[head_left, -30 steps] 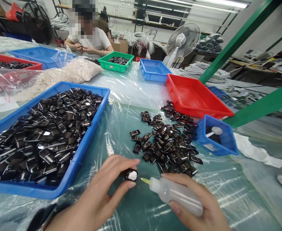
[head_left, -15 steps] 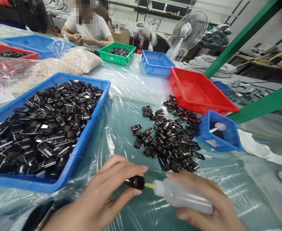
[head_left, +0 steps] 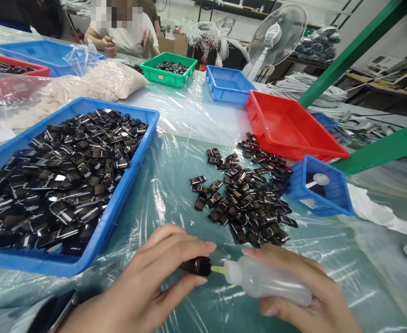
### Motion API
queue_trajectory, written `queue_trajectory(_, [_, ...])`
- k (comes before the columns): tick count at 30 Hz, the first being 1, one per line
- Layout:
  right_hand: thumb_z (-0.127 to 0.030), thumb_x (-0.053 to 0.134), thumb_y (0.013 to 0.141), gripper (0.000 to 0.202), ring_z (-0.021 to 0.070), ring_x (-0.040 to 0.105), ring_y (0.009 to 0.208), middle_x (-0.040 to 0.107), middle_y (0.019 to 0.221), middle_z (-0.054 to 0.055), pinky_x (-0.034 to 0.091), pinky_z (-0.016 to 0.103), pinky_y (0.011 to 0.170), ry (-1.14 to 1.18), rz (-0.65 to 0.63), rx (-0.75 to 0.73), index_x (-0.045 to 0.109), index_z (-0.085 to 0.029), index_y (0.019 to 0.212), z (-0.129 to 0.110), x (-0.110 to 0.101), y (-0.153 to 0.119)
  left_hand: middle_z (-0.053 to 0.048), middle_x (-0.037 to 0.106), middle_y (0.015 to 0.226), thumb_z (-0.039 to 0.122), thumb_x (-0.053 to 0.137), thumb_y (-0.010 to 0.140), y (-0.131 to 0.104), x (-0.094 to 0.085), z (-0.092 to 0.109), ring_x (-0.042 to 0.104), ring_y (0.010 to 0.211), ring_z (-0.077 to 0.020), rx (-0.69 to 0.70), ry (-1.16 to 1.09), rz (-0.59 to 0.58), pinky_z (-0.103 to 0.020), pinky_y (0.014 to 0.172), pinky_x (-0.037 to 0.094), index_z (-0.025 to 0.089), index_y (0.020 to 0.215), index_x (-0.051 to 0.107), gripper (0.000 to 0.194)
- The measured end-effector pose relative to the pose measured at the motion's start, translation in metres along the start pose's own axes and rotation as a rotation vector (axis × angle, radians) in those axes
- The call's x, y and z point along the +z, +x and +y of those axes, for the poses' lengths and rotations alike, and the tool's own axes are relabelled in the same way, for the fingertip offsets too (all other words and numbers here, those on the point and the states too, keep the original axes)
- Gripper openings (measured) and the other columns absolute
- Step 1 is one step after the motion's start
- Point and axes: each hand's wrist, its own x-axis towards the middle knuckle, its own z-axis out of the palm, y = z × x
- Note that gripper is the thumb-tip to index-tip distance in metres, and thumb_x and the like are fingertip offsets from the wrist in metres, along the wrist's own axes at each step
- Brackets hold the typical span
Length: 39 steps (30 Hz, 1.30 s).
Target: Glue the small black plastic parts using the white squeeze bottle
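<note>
Black and glossy, one small part [head_left: 197, 266] is pinched between the thumb and fingers of the worker's left hand [head_left: 151, 273], held just above the bench [head_left: 177, 157] with its rounded end pointing right. Right hand [head_left: 323, 296] is curled around a cloudy plastic squeeze bottle [head_left: 276, 280], tipped over almost flat, with a white cap [head_left: 233, 273] and a skinny yellow nozzle [head_left: 218, 269]. That nozzle meets the end of the part; can't tell whether it pokes inside or just touches the face.

Just past both hands there's a loose pile of similar black parts [head_left: 248, 199] lying right on the plastic-covered bench. Off to the left, a big blue tray [head_left: 130, 185] is heaped with more of them. Behind the pile sits a red tray [head_left: 293, 125], and next to that a small blue bin [head_left: 331, 206] with a white scoop [head_left: 320, 179] in it, plus some crumpled white material [head_left: 377, 210] beside the bin.

Farther back: a green tray [head_left: 167, 78] of dark pieces, another blue tray [head_left: 229, 92] to its right, and a clear bag [head_left: 120, 81] stuffed with pale bits. Somebody in a white shirt [head_left: 127, 44] sits across the bench, both arms raised, and a fan [head_left: 273, 36] stands beyond the trays.
</note>
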Motion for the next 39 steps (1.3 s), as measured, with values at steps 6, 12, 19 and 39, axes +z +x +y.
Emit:
queue_trajectory(6, [-0.049,0.07,0.078,0.038,0.0186,0.072,0.07,0.076,0.086,-0.006,0.059,0.025,0.057,-0.066,0.016,0.004,0.063,-0.052,0.115,0.001,0.001,-0.003,-0.002,0.065,0.106,0.011,0.058,0.093,0.0,-0.001,0.001,0.055,0.094,-0.0165,-0.006,-0.015,-0.001,-0.025,0.08,0.047,0.023,0.124,0.05,0.034])
queue_trajectory(12, [-0.053,0.063,0.083,0.033,0.0162,0.07,0.068,0.074,0.082,-0.006,0.056,0.022,0.056,-0.053,0.041,-0.038,0.063,-0.048,0.116,0.003,0.006,-0.003,-0.001,0.063,0.106,0.008,0.059,0.091,0.001,0.001,0.001,0.056,0.095,-0.0138,0.004,-0.055,0.008,-0.021,0.084,0.045,0.02,0.122,0.052,0.034])
queue_trajectory(19, [-0.053,0.062,0.084,0.036,0.0161,0.069,0.072,0.072,0.083,-0.006,0.056,0.022,0.057,-0.064,-0.005,-0.023,0.058,-0.051,0.12,0.004,0.006,-0.005,-0.002,0.063,0.108,0.018,0.058,0.094,-0.001,0.004,0.0,0.06,0.095,-0.0159,-0.162,0.032,-0.044,-0.023,0.081,0.049,0.025,0.126,0.05,0.034])
queue_trajectory(39, [-0.048,0.061,0.087,0.039,0.0172,0.07,0.077,0.071,0.084,-0.003,0.057,0.021,0.058,-0.195,-0.045,-0.1,0.053,-0.041,0.124,0.008,-0.003,-0.006,-0.004,0.047,0.114,0.022,0.036,0.102,-0.005,0.001,-0.006,0.051,0.101,-0.0158,-0.126,0.084,-0.122,-0.021,0.084,0.044,0.028,0.134,0.042,0.033])
